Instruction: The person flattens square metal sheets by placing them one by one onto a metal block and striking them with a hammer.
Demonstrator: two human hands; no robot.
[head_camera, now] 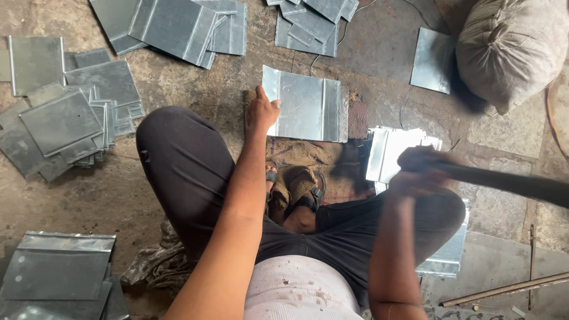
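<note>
Shiny metal sheet (308,109) is lying on the floor by the sandaled feet (299,192); the left hand (261,111) is pinching its edge, while the right hand (419,172) is wrapping tightly around a dark hammer handle (510,184).

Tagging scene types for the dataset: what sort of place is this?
Likely a small sheet-metal workshop, with work done on the floor. Stacks of cut metal sheets lie on the bare concrete floor; the left hand steadies a folded sheet, the right hand grips a dark tool handle.
</note>
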